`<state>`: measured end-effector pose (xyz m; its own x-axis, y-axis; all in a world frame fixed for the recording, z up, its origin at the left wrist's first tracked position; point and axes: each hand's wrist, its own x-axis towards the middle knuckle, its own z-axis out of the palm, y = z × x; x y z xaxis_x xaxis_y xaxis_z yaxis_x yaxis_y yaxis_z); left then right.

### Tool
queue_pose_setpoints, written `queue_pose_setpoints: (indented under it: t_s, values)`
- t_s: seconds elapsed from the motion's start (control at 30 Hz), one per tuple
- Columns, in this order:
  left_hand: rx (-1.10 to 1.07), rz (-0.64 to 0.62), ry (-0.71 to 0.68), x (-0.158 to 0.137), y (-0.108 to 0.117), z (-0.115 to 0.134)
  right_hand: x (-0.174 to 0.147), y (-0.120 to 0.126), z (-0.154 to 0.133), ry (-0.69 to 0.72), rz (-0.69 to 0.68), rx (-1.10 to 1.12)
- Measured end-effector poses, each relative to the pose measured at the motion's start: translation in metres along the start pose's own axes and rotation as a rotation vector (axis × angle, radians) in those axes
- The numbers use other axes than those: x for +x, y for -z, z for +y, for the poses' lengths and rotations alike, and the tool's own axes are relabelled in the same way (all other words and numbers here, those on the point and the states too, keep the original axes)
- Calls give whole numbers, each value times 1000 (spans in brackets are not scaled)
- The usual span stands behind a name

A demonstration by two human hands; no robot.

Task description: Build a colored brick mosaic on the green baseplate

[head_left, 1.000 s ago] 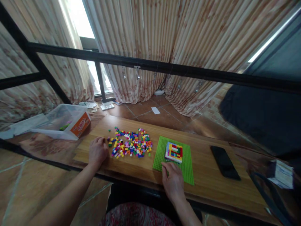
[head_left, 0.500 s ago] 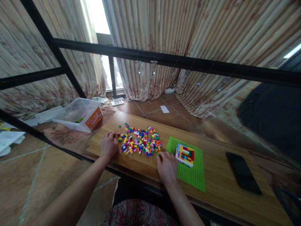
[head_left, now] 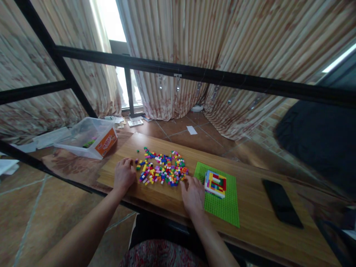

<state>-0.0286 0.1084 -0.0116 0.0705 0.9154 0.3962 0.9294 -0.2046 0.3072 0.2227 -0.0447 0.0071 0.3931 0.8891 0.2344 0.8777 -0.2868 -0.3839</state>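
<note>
A loose pile of small multicoloured toy bricks [head_left: 164,170] is spread over the wooden table. At the pile's left edge, my left hand [head_left: 124,174] rests on the tabletop with lightly bent fingers and nothing visible in them. My right hand [head_left: 193,194] reaches the pile's right edge, thumb and forefinger slightly apart beside a few bricks; no held brick shows. Right of that hand lies a green baseplate [head_left: 222,211]. On its upper part stands a low, square brick build [head_left: 215,184] with white outer walls and red, yellow and green pieces on top.
A black phone [head_left: 281,203] lies on the table's right part. On the floor at left stands a clear plastic box [head_left: 80,144] with an orange label. A black metal bar [head_left: 155,66] crosses beyond the table, before patterned curtains [head_left: 189,33].
The view has shifted slightly, so everything sits a little further left. My right fingertips have moved slightly against the pile's edge. My left hand stays beside the bricks.
</note>
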Motion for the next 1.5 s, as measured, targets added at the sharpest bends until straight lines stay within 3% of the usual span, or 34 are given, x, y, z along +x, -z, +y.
queue_pose_setpoints:
  t_s: [0.13, 0.27, 0.43, 0.67, 0.83, 0.97, 1.17, 1.5]
  values:
    - [13, -4, -2, 0, 1, -1, 25, 1, -2, 13, 35, 29]
    - [17, 3, -23, 1, 0, -4, 46, 1, -4, 39, -22, 4]
    - [14, 2, -38, 3, -1, -7, 49, 7, -4, 26, 3, 127]
    - [41, -23, -35, 4, -1, -6, 21, 37, 15, -124, 88, 730]
    - [32, -29, -39, 5, -1, -7, 6, 56, 55, -410, 160, 1223]
    - [28, -33, -27, 5, 0, -6, -4, 72, 95, -560, 202, 1466]
    - [24, -26, -23, 5, 0, -4, -22, 84, 136, -684, 153, 1594]
    - [-11, 19, -45, 5, -2, -7, -21, 84, 144, -687, 180, 1612]
